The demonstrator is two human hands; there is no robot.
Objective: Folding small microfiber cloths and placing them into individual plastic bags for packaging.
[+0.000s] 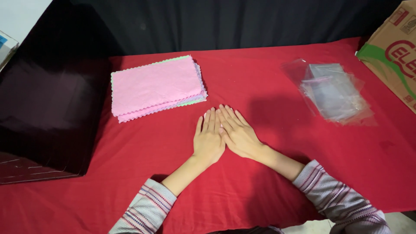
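At the far left a large dark box (43, 117) with a glossy black face stands on the red cloth (242, 190) that covers the bench, its near bottom edge catching a little light. Just to its right, toward the back of the bench, lies a neat stack of small cleaning cloths (157, 86) with pinked, zigzag edges; the top one is pink, and thin slivers of green and lilac show from the layers under it along the right and near edges. The stack sits a little askew, its long side running up to the right. Near it, at the middle of the bench, the left hand (209, 138) lies flat and palm down on the red cloth, fingers straight and close together, holding nothing. The right hand (239, 133) lies flat beside it in the same way, empty, its fingers angled toward the left so that its inner edge touches or slightly overlaps the left hand's fingers. Both forearms come in from the near edge in grey striped sleeves. Well apart to the right lies a loose pile of clear plastic bags (333, 93), crinkled and overlapping. At the far right edge a tilted cardboard box (396, 52) rests against the bench.
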